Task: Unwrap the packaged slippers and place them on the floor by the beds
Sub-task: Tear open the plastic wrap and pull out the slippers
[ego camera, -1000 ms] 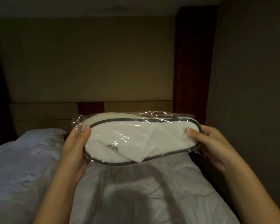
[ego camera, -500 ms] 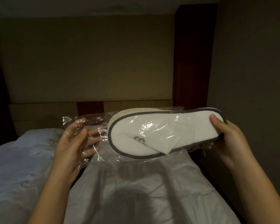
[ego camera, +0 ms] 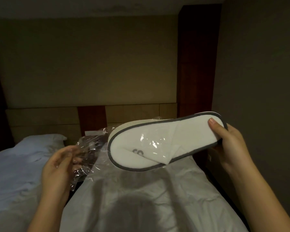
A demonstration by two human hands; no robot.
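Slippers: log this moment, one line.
right hand grips slippers | left hand holds plastic wrapper | slippers partly out | not yet on floor

The slippers (ego camera: 157, 144) are white with dark grey trim round the edge and a grey printed mark. The wrapper (ego camera: 89, 148) is clear with bright glints. The right bed cover (ego camera: 157, 198) is plain white, and the left bed cover (ego camera: 15, 164) is pale bluish. The headboard (ego camera: 43, 119) is tan with a reddish-brown strip, and the wall (ego camera: 90, 64) is beige.
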